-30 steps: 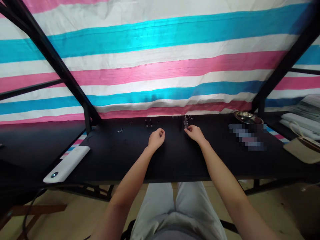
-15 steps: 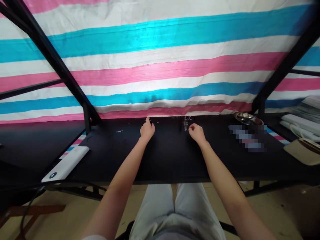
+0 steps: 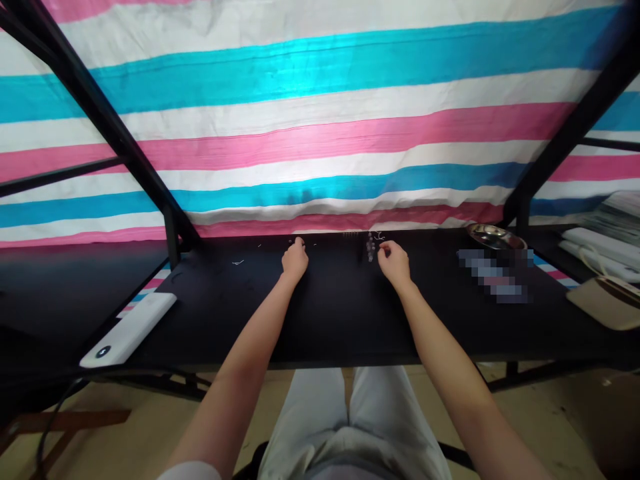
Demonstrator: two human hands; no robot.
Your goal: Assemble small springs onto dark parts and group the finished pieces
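Note:
My left hand (image 3: 295, 259) reaches to the far edge of the black table (image 3: 325, 313), its fingers curled down over a pair of small dark parts (image 3: 295, 243) standing there. My right hand (image 3: 394, 261) rests further right with its fingers pinched together beside a small upright cluster of pale beads (image 3: 370, 248). A bit of white thread (image 3: 380, 236) lies just behind that cluster. What either hand grips is too small to make out.
A white power bank (image 3: 129, 329) lies at the table's front left corner. A steel bowl (image 3: 495, 235) sits at the back right, with a blurred patch beside it. Black frame posts rise at both sides. A striped tarp hangs behind.
My left hand has moved from the middle of the table forward and left to the small dark parts at the far edge. My right hand has barely shifted.

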